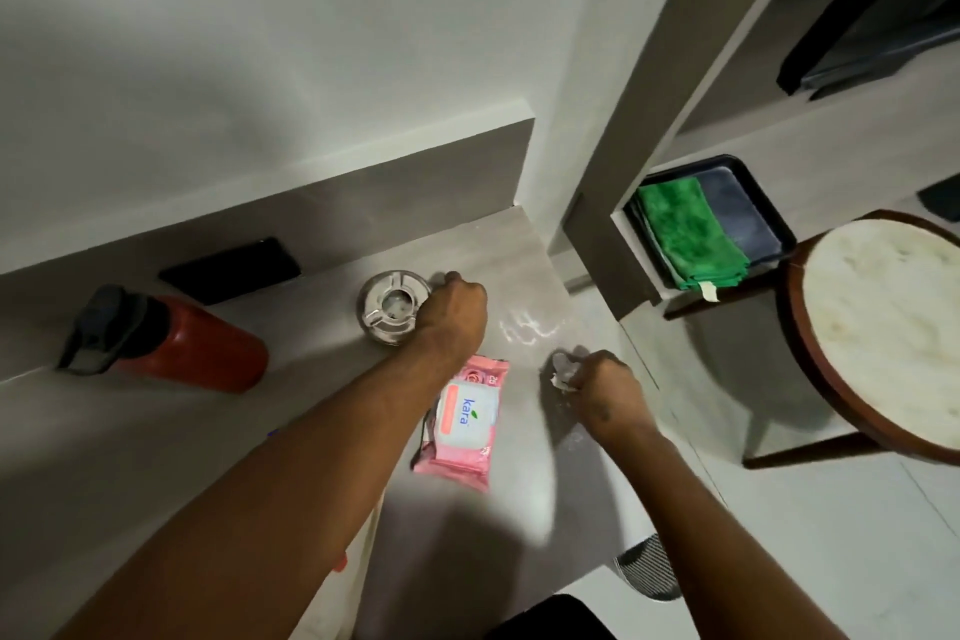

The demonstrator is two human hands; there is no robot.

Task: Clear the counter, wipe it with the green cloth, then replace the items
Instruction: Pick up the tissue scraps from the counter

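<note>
The clearing step is in hand, judging by how much sits on the grey stone counter (291, 431). The left hand (453, 309) grips the rim of the round steel ashtray (392, 304) at its 3 o'clock edge. The right hand (605, 392) is closed on a crumpled white tissue (562, 372). The pink wet-wipes pack (465, 424) lies between the forearms; the red bottle with a dark cap (171, 340) lies on its side at 9 o'clock. The folded green cloth (688, 237) waits on a dark tray (748, 218) at 2 o'clock, well apart. Next, probably, both held items must be lifted away.
</note>
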